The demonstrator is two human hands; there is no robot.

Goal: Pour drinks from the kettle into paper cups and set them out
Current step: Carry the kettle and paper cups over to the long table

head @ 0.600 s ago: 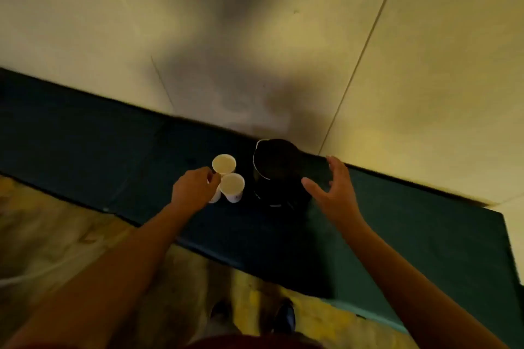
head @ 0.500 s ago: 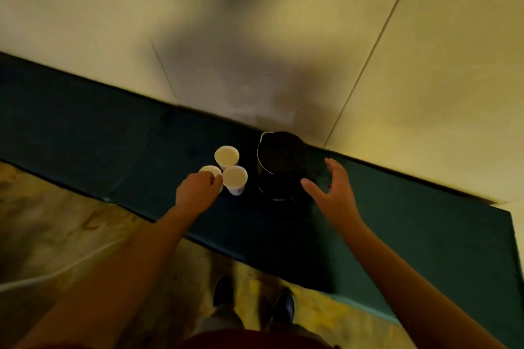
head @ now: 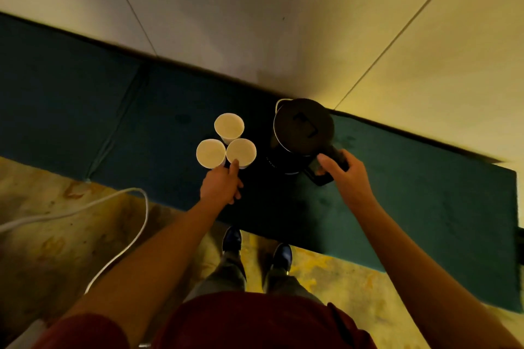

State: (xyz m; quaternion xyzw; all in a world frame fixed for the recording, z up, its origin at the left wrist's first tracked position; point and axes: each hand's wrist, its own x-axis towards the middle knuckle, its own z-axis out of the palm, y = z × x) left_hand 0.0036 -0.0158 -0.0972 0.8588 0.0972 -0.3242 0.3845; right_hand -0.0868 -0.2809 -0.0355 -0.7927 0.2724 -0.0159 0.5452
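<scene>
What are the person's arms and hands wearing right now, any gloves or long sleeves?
No gloves: the left hand and the right hand are both bare. The forearms are bare too, with no watch or band in view. A dark red short sleeve covers the left upper arm, matching the dark red top.

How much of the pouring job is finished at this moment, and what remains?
Done: three paper cups stand clustered on the dark green surface beside the black kettle. In hand: the right hand grips the kettle's handle, with the kettle not yet lifted; the left hand touches the nearest cups. Left: pouring and setting the cups out. Whether any cup holds drink cannot be told.
</scene>
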